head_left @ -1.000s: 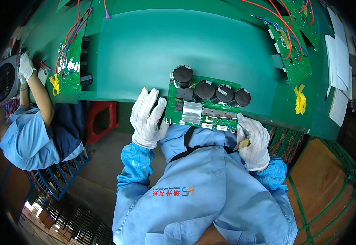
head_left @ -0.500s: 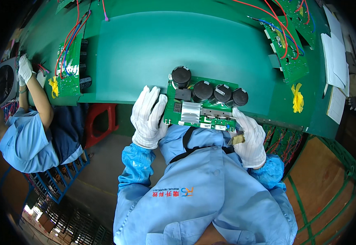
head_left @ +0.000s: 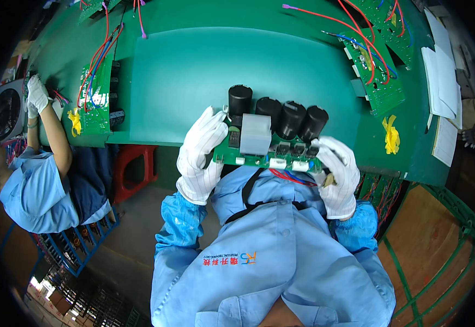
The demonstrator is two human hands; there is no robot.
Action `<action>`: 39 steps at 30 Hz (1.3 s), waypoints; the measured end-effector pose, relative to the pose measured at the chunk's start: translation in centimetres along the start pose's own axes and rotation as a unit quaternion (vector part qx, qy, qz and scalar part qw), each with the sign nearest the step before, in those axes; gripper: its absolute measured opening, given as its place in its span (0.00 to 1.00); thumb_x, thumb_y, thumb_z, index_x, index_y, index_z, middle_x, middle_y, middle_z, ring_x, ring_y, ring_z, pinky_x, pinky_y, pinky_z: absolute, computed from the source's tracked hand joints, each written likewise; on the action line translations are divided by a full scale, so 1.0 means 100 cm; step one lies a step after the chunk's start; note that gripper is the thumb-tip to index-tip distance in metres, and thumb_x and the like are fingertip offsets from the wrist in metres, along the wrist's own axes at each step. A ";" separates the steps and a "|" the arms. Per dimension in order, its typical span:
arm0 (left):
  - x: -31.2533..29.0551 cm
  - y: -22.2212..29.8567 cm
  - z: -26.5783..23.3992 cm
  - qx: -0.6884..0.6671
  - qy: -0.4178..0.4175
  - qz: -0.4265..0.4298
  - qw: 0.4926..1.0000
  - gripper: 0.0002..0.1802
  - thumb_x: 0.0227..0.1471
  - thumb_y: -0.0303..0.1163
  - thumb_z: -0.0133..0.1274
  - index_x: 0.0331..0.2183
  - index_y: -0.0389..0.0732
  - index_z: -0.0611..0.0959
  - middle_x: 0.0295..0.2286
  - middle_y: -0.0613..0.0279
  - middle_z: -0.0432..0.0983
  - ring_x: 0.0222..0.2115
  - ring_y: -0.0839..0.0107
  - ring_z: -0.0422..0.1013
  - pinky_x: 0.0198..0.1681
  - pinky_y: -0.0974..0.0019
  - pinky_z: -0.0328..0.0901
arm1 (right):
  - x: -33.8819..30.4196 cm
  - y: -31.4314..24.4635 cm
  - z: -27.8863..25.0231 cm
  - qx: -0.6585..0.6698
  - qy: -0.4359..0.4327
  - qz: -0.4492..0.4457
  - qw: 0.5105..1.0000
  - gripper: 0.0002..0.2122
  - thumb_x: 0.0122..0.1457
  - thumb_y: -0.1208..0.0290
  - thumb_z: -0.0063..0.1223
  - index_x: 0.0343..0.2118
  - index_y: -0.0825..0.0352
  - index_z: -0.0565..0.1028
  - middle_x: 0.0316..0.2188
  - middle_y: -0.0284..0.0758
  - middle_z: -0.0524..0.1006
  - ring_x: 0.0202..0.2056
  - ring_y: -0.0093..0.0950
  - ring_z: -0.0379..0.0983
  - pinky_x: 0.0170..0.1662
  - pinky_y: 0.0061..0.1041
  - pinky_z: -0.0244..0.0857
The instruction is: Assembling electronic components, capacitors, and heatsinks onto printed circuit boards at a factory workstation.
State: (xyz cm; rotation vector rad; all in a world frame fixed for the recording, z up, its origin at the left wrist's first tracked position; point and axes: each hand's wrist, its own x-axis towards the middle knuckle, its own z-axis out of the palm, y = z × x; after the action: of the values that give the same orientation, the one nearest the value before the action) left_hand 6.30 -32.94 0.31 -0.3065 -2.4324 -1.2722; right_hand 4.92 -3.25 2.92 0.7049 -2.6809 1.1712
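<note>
Between my two white-gloved hands a green circuit board (head_left: 259, 162) is held up at the table's near edge, tilted so its parts face away from me. Several black cylindrical capacitors (head_left: 292, 120) stand along its far side, with a grey heat sink (head_left: 255, 134) nearer me. My left hand (head_left: 200, 155) is closed on the board's left end. My right hand (head_left: 336, 175) grips the right end, and a small tan piece (head_left: 329, 180) shows at its fingers. Red and blue wires (head_left: 292, 177) hang beneath the board.
Wired circuit boards lie at the left (head_left: 94, 98) and right (head_left: 376, 76) of the green table (head_left: 194, 54). Yellow tangles (head_left: 391, 136) lie near both. Papers (head_left: 442, 87) are at the right edge. A co-worker (head_left: 35, 185) sits left, beside a red stool (head_left: 131, 173).
The board has tipped up, so the capacitors now show their sides and the wires below have come into view. Both hands have turned with it, keeping hold of its ends.
</note>
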 end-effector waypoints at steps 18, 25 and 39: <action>0.052 0.005 0.022 -0.221 0.065 -0.345 0.910 0.12 0.60 0.34 0.55 0.31 0.33 0.80 0.30 0.64 0.73 0.31 0.76 0.67 0.39 0.72 0.62 | 0.048 0.020 0.019 0.259 0.069 0.310 0.912 0.15 0.70 0.64 0.48 0.31 0.71 0.73 0.17 0.31 0.66 0.17 0.20 0.60 0.23 0.24 0.56; 0.037 -0.003 0.023 -0.269 0.107 -0.311 0.905 0.09 0.59 0.30 0.56 0.33 0.32 0.81 0.33 0.64 0.74 0.34 0.75 0.68 0.43 0.71 0.62 | 0.044 0.016 0.027 0.274 0.121 0.259 0.918 0.11 0.68 0.70 0.51 0.31 0.72 0.74 0.18 0.32 0.69 0.17 0.19 0.63 0.23 0.24 0.57; 0.010 -0.037 0.029 -0.357 0.127 -0.194 0.905 0.14 0.64 0.35 0.48 0.42 0.33 0.79 0.40 0.59 0.77 0.40 0.73 0.72 0.46 0.68 0.67 | 0.025 0.038 0.033 0.103 0.129 0.024 0.986 0.15 0.54 0.82 0.58 0.46 0.72 0.77 0.36 0.46 0.78 0.34 0.44 0.77 0.38 0.37 0.73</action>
State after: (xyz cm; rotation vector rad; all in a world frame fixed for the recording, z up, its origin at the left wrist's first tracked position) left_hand 3.42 -32.60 -3.49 0.1693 -1.7728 -2.2014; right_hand 1.16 -4.29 -1.15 0.4767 -2.4005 1.4565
